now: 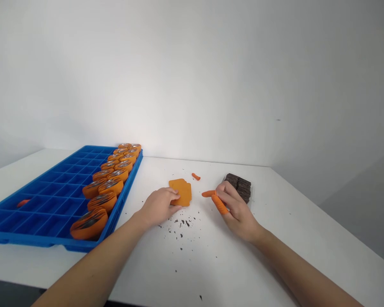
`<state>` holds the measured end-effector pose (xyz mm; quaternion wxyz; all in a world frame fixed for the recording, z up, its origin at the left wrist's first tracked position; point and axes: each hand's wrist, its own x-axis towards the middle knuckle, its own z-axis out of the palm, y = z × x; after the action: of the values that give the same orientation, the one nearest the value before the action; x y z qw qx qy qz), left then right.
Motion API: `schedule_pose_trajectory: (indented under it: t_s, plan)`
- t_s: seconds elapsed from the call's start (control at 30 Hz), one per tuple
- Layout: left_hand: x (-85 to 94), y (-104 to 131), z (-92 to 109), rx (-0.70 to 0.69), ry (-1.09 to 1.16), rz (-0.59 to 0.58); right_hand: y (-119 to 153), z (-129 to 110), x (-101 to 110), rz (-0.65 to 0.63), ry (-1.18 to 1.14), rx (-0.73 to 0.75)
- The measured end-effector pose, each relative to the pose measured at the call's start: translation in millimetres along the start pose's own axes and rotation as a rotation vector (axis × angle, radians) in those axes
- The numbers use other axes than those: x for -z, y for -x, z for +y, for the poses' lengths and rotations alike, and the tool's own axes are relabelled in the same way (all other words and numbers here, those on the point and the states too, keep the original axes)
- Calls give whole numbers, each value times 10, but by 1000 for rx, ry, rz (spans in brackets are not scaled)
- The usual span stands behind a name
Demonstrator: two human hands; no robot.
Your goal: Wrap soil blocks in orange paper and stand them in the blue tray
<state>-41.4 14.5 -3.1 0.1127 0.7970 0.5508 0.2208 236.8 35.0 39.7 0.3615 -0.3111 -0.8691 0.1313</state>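
Partly covered, orange card (185, 192) sits in the left hand (158, 207); right hand (238, 211) half-curled (contents unclear).

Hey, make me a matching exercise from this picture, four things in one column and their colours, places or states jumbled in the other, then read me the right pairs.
Things:
1. Divided tray
2. Flat orange piece
3. Dark brown bundle
4. Right hand

Places, colours or states:
A. Touched by the left hand
B. Has orange covers at the thumb and a finger
C. Blue, with orange packets along one side
D. Partly hidden behind the other hand's fellow, at the right

Right pairs: 1-C, 2-A, 3-D, 4-B
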Motion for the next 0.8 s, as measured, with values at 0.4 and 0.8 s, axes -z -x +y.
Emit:
schedule_pose_trajectory:
  t_s: [0.4, 0.8]
  plan:
    - [47, 92, 125, -74, 3, 124, 34, 85, -67, -48, 51, 15]
    - [137, 204, 423, -434, 154, 552, 36, 45, -112, 33, -32, -2]
